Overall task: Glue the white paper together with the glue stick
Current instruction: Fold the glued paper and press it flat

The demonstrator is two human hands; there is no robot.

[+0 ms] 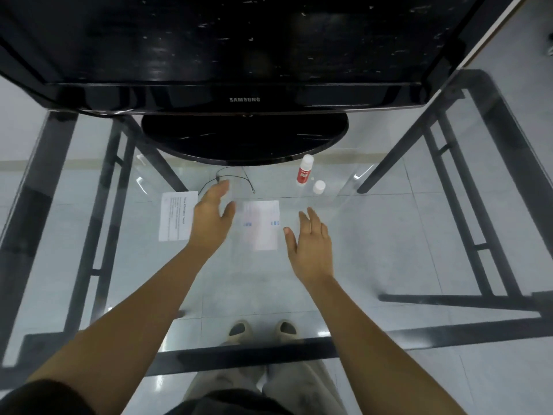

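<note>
Paper first: the left sheet (176, 216), printed with small text, lies flat on the glass counter (389, 241), and the middle sheet (261, 225), white with faint blue marks and blurred, lies flat a little to its right. Between them comes the left hand (211, 218), its fingers (220, 188) straight and close together, thumb out to the side, gripping nothing; its edge covers the near right side of the left sheet. Just right of the middle sheet is the right hand (311, 245), fingers loosely extended side by side, thumb spread toward the sheet, also empty. Whether either palm touches the glass, I cannot tell. The glue stick (304, 170), red-labelled, stands farther back on the right, near the monitor base (245, 139), with a white cap (319, 187) just beside it. A black wire (236, 177) loops beyond the left fingertips. Below the glass, shoes (241, 330) show on the floor tiles.
</note>
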